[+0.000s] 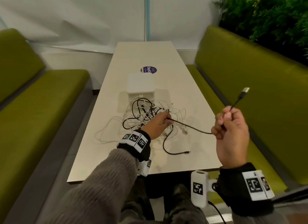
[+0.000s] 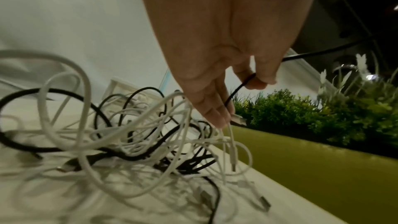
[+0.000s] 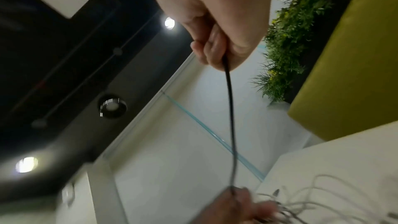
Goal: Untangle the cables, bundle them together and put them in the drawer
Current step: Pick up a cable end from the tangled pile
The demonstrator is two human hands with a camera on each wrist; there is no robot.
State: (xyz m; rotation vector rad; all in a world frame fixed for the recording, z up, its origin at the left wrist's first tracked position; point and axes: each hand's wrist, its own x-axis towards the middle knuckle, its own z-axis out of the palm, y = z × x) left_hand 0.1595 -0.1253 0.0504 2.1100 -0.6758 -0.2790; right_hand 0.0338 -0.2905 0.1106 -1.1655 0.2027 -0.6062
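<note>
A tangle of white and black cables lies in the middle of the cream table. My right hand is raised over the table's right side and grips a black cable near its USB plug, which sticks up above the fist. The same cable runs down to my left hand, which pinches it right over the tangle. A small white drawer box stands just behind the pile.
Green benches flank the table on both sides, the right bench backed by a plant wall. A purple round sticker lies beyond the box. One loose black cable end rests on the table near me.
</note>
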